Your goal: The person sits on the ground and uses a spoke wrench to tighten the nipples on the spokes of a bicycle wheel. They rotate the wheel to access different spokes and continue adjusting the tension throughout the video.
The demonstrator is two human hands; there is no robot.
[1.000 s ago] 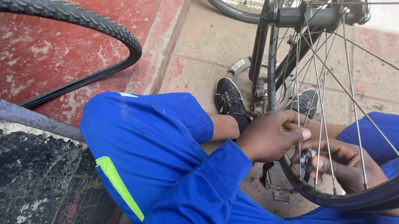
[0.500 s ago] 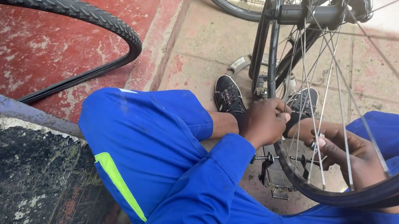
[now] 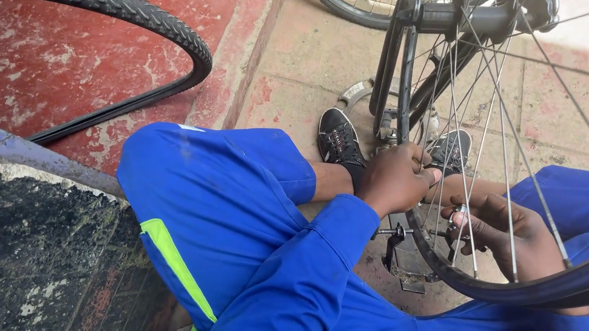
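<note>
Fingers (image 3: 418,159) of the left hand (image 3: 394,180) curl closed around the rim (image 3: 441,260) by a spoke (image 3: 504,150), knuckles up. Just below and to the right, the right hand (image 3: 511,234) pinches a small silvery nipple (image 3: 460,211) at the rim's inner edge. That spoke runs up and away from both hands toward the hub (image 3: 482,17); the right hand sits nearer its lower end.

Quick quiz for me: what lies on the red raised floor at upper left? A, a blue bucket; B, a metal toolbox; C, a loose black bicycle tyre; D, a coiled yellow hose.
C: a loose black bicycle tyre with a treaded surface curves across the red raised floor, apart from the spoked wheel at which both hands work.
</note>
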